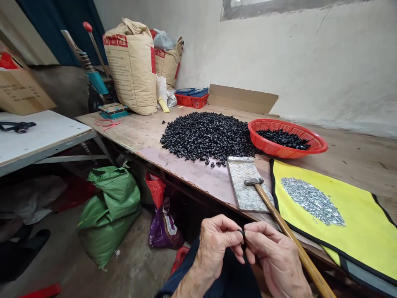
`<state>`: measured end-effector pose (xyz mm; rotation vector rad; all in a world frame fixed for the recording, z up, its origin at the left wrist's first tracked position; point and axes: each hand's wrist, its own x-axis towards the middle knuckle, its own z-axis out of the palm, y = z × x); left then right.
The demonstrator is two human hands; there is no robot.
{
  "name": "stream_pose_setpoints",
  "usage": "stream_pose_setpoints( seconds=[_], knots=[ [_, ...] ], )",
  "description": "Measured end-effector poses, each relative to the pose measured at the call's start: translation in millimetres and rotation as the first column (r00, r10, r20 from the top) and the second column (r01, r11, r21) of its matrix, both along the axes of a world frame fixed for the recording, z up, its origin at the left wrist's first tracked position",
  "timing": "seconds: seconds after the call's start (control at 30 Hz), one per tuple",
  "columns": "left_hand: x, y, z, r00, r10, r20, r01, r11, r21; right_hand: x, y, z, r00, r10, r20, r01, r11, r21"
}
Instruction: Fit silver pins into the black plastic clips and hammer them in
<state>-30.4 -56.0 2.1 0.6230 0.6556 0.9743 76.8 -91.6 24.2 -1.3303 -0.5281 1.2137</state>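
black piece point(241, 233) pinched between left hand point(215, 248) and right hand point(273, 258); hammer point(281, 217) rests just beside right hand, head on a metal plate point(245, 186), near a heap of black pieces point(206, 136) on the wooden bench point(124, 128).

Black pieces point(207, 136) heaped; red lattice basket point(321, 145); yellow mat point(356, 198), black border; green sack point(110, 207).

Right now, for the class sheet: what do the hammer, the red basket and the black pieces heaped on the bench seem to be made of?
The hammer's handle looks like varnished wood, yellow-brown and glossy; its head, dull grey steel. The red basket seems glossy moulded plastic with even mesh holes. The black pieces have a soft sheen: probably plastic or rubber, the look cannot settle which.
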Motion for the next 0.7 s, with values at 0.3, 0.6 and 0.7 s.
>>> stream_pose_setpoints(
  seconds=[0.3, 0.6, 0.7],
  knots=[
    [6, -3, -3.0, 0.995, 0.083, 0.049, -0.080, 0.995, -0.054, 3, 1, -13.9, 0.991, 0.073, 0.114, -0.070, 0.997, -0.031],
    [3, -1, -3.8, 0.993, 0.097, 0.070, -0.093, 0.993, -0.066, -1, 3, -3.7, 0.975, 0.132, 0.177, -0.125, 0.991, -0.048],
    [2, 0, -3.3, 0.992, 0.084, 0.090, -0.079, 0.995, -0.056, -5, 4, -0.5, 0.991, 0.082, 0.106, -0.077, 0.996, -0.045]
  ],
)
